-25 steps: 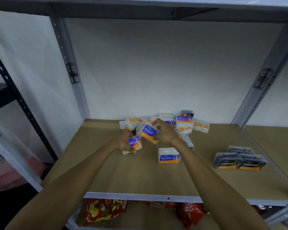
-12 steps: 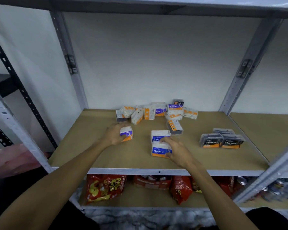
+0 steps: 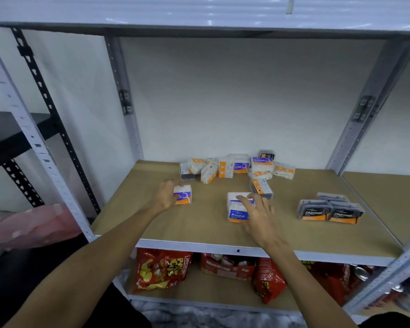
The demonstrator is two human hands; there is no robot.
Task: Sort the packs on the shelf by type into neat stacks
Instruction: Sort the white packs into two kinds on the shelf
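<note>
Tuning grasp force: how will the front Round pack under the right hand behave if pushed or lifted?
The Round pack looks like a clear, boxy plastic case, so probably stiff and somewhat slick. It lies flat on the shelf board, so it should slide rather than tip or roll. Small for the right hand, likely light.

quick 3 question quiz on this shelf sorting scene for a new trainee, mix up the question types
1. True or false: the left hand grips a white pack on the shelf.
2. Multiple choice: the pack nearest the right hand is labelled A) Charcoal B) Round C) Mint.
3. Fill in: the dark packs grouped at the right read ____.

Key
1. True; its fingers wrap the pack's left side.
2. B; the Round pack lies by the open right hand.
3. Charcoal; the Charcoal packs sit apart from the unsorted pile at the back.
</note>
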